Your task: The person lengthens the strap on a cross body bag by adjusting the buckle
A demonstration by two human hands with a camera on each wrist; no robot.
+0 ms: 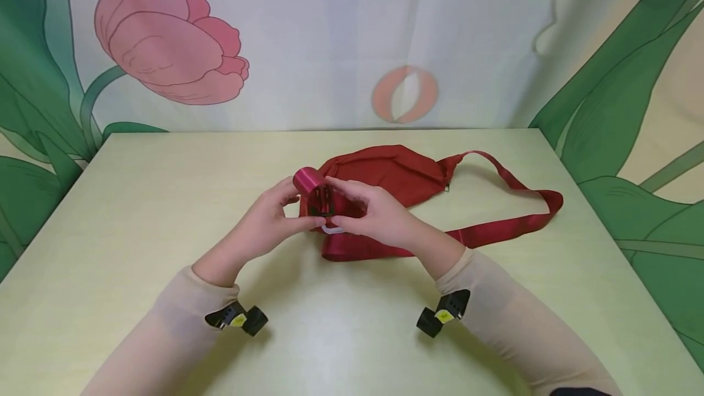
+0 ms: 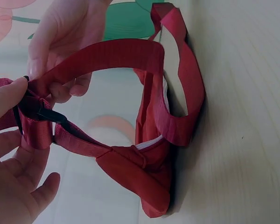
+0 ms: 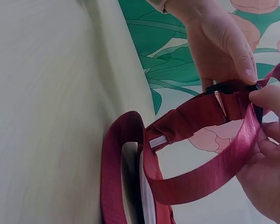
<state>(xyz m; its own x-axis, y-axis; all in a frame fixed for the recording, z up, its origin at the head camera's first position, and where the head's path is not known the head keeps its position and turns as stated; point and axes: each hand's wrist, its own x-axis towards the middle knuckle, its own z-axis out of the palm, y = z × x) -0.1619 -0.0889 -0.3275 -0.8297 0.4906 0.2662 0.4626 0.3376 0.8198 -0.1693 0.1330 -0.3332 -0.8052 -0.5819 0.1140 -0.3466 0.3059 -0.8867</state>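
Note:
A red waist bag lies on the table, its wide shiny strap looping off to the right. Raised at the bag's left end is a black buckle with strap webbing threaded through it; a fold of webbing stands up above it. My left hand pinches the buckle and webbing between thumb and fingers. From the other side, my right hand pinches the strap close beside the buckle, its thumb near the buckle's edge in the right wrist view. The fingers partly hide the buckle.
A pale wooden table carries the bag. Behind it hangs a printed curtain with flowers and leaves. A white tag shows at the bag's end, near the strap. Small black cameras sit on both wrists.

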